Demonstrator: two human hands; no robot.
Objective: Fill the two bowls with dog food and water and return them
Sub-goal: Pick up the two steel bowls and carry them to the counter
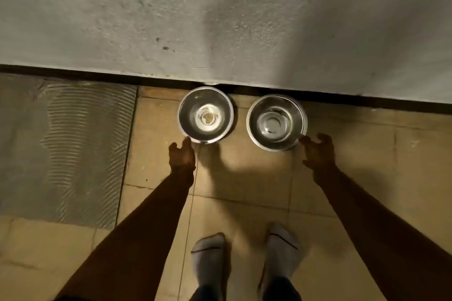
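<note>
Two shiny steel bowls stand side by side on the tiled floor against the wall. The left bowl (206,115) has a small tan patch at its bottom. The right bowl (276,122) holds a little clear water. My left hand (183,155) reaches down with its fingers straight, its fingertips at the left bowl's near rim. My right hand (317,148) is spread with loosely bent fingers, and its fingertips sit at the right bowl's near right rim. Neither hand holds anything.
A rough grey wall (220,19) with a dark skirting line runs right behind the bowls. A grey ribbed mat (66,144) lies on the floor to the left. My two feet in grey socks (244,259) stand on the beige tiles below the bowls.
</note>
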